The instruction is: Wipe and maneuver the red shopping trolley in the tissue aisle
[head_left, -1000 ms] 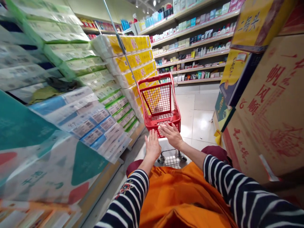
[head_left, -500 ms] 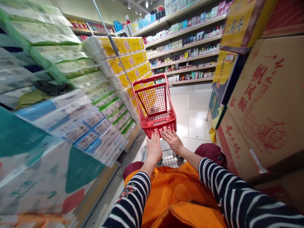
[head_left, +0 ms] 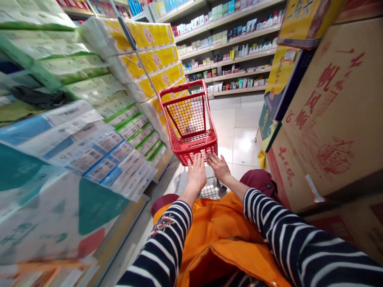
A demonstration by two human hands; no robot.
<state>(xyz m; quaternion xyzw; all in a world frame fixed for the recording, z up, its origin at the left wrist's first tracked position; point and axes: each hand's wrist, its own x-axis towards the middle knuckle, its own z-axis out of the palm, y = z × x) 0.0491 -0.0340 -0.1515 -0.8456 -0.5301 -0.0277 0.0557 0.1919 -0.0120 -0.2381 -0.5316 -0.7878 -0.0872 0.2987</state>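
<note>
A red plastic shopping cart with grid walls stands in front of me, and no goods show inside it. My left hand lies with its fingers stretched out at the near end of the cart. Beside it, my right hand is also flat and open, its fingertips at the same red grid end. Neither hand wraps around anything. The palms are hidden, so how firmly they touch the cart cannot be seen.
Yellow tissue packs are stacked left of the cart, with green-wrapped packs and blue-white packs nearer. Large cardboard boxes line the right side. Stocked shelves stand ahead, beyond the pale tiled floor.
The view has tilted down a little, so shelves, cart and stacks sit higher in the picture. Both hands remain flat at the cart's near end.
</note>
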